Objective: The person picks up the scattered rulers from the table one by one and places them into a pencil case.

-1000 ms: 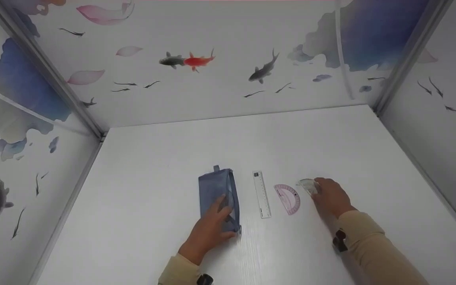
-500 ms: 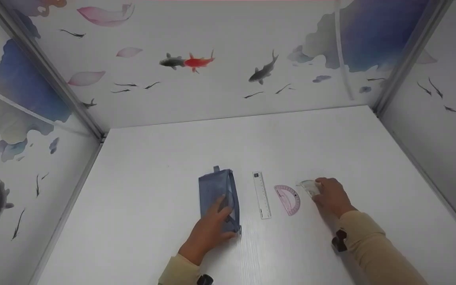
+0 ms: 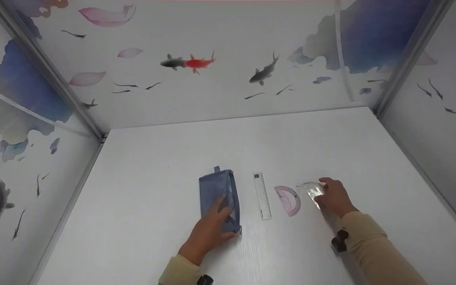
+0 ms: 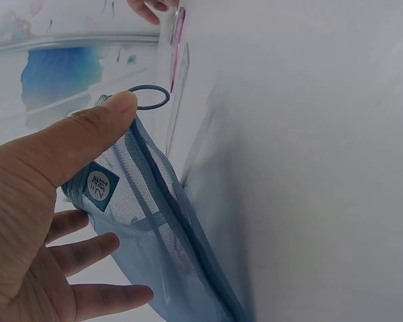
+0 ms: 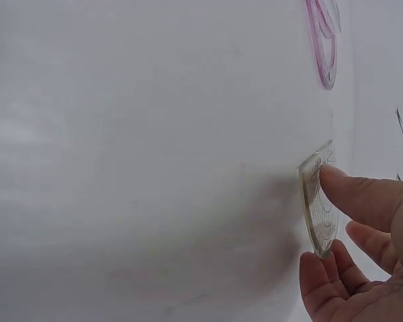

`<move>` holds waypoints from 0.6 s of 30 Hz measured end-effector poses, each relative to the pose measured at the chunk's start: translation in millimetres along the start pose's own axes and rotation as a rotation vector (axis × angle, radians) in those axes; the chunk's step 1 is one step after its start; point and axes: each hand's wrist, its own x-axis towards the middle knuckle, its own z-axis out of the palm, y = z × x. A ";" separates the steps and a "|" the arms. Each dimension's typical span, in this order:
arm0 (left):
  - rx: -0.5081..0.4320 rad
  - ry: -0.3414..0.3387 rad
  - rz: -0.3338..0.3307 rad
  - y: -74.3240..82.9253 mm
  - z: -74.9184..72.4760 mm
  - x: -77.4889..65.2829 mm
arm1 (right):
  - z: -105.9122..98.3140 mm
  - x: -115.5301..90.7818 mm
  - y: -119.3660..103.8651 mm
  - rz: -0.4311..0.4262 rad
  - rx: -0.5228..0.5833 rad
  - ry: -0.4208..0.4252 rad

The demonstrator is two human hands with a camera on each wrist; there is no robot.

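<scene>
My left hand (image 3: 208, 233) grips the near end of a blue mesh pencil pouch (image 3: 214, 190), which lies lengthwise on the table. In the left wrist view, the thumb presses beside its zipper (image 4: 154, 161) near a ring pull (image 4: 151, 97), with the other fingers along the opposite side. Farther right, my right hand (image 3: 335, 196) pinches a clear plastic protractor (image 3: 312, 191) between thumb and fingertips. The right wrist view shows this protractor tilted on edge, close over the white surface, with curved lines printed on it. Part of it is hidden behind the thumb.
Between the hands, a clear straight ruler (image 3: 262, 196) and a pink protractor (image 3: 288, 200) lie flat, side by side, on the white table (image 3: 152, 158). Panels printed with fish (image 3: 198, 62) and petals enclose the table at the back and both sides.
The clear protractor has tilted in my right hand and shows more of its face, and the fingers have shifted slightly right. My left hand and the pouch stay put.
</scene>
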 end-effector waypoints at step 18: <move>-0.007 0.004 0.019 -0.9 -3.5 -2.4 | -12.0 -6.7 -4.3 0.148 0.201 -0.062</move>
